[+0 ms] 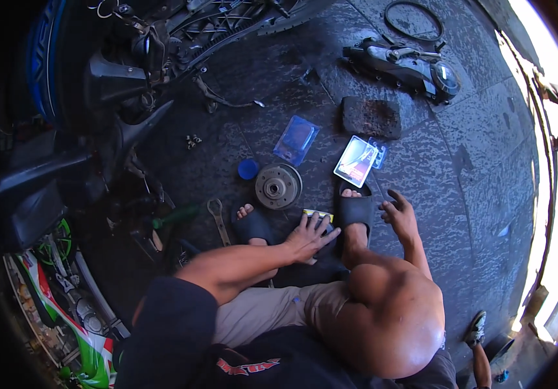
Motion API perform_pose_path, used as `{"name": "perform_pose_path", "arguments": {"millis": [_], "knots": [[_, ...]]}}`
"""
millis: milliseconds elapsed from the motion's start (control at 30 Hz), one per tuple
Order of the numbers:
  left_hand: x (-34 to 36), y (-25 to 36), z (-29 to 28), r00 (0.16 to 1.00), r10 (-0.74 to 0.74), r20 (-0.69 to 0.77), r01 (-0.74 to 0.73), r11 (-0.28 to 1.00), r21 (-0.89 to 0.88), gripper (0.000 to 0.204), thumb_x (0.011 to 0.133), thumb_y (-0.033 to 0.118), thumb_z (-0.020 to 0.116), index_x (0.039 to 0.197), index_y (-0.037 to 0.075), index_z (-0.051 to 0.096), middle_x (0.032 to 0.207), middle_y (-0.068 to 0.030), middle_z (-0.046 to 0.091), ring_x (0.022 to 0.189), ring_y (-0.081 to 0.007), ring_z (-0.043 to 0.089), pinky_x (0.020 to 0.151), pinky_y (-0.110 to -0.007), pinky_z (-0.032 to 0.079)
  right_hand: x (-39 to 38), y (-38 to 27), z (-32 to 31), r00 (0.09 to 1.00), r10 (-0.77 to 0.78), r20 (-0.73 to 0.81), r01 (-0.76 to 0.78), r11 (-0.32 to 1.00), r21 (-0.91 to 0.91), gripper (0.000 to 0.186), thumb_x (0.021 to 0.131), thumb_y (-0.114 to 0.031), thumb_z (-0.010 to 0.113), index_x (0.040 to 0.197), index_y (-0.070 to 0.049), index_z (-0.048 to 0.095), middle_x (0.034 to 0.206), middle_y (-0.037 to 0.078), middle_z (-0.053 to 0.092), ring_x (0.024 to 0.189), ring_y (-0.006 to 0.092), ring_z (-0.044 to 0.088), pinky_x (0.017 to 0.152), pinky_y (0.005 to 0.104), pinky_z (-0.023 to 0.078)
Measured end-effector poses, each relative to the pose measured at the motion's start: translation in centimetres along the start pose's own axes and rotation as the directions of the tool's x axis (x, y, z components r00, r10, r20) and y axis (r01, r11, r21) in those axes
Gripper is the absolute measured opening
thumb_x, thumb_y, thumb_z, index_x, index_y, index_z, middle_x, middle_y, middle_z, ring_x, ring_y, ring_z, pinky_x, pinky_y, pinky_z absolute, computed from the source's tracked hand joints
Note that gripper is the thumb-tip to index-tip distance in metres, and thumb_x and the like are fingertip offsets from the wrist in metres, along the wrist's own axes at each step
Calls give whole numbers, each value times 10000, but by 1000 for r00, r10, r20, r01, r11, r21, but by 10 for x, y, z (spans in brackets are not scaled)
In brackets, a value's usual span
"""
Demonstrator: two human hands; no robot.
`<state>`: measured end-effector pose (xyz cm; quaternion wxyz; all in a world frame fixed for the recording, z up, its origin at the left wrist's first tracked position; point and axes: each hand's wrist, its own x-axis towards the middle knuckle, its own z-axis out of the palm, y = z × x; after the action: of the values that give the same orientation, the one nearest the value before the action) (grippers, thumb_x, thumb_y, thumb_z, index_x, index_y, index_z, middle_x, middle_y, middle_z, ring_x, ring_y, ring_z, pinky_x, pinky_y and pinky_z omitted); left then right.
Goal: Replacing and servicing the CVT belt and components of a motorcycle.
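My left hand (308, 238) reaches down between my feet, its fingers spread over a small yellow-and-white box (318, 214). Fingertips overlap the box; whether they press on it I cannot tell. Off to the right of my right foot hangs my right hand (400, 217), fingers apart and nothing in them. Just ahead of my feet lies a round metal clutch pulley (278, 187), with a round blue lid (248, 169) by its left edge. Beyond it is a clear blue plastic blister pack (296, 140). A white printed card (355, 161) lies in front of my right foot.
A ring wrench (219, 222) and a green-handled tool (176, 216) lie left of my feet. Farther off are a dark block (371, 118), an engine cover (402, 69) and a drive belt (414, 20). Motorcycle parts (117, 76) crowd the left. Another person's foot (477, 329) shows lower right.
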<state>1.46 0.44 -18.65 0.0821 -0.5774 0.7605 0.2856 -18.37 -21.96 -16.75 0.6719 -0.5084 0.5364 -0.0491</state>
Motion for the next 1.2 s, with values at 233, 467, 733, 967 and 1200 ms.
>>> {"name": "perform_pose_path", "arguments": {"millis": [233, 467, 733, 967, 1200], "knots": [[5, 0, -8, 999, -42, 0, 42, 997, 60, 1065, 659, 575, 782, 1507, 160, 288, 1505, -231, 301, 1365, -444, 312, 1122, -555, 250, 16, -9, -4, 998, 0, -57, 0, 1000, 5, 497, 930, -149, 583, 1373, 42, 461, 892, 107, 671, 653, 104, 565, 580, 243, 460], [8, -40, -57, 682, -499, -535, 355, 865, -354, 323, 835, 373, 687, 795, 65, 599, 1005, -187, 598, 892, -318, 560, 765, -438, 370, 63, -27, 33, 925, -375, -51, 345, 891, -297, 455, 868, -167, 620, 1278, 26, 575, 812, 196, 680, 705, 222, 663, 693, 355, 534], [12, -61, -67, 235, -972, -16, 833, 210, -511, 1209, 627, 538, 832, 1526, 134, 131, 1498, -274, 205, 1257, -475, 360, 1010, -582, 367, 86, -119, 106, 830, -545, 117, 544, 745, -387, 494, 852, -172, 635, 1308, -6, 543, 1007, 208, 682, 904, 348, 670, 842, 418, 514], [32, -64, -82, 90, -993, 81, 845, 33, -534, 1139, 627, 485, 840, 1508, 144, 203, 1488, -257, 218, 1247, -461, 356, 1018, -589, 360, 138, -263, 131, 575, -818, 18, 809, 566, -158, 445, 894, -185, 571, 1302, -8, 552, 917, 186, 542, 871, 334, 581, 816, 403, 468], [15, -76, -96, 83, -979, 184, 698, -75, -712, 1106, 639, 459, 843, 1472, 46, 243, 1400, -254, 385, 1242, -419, 437, 1057, -483, 368, 174, -356, 150, 553, -833, 14, 821, 541, -184, 573, 848, -157, 631, 1381, -22, 470, 981, 189, 522, 935, 350, 558, 847, 421, 454]]}}
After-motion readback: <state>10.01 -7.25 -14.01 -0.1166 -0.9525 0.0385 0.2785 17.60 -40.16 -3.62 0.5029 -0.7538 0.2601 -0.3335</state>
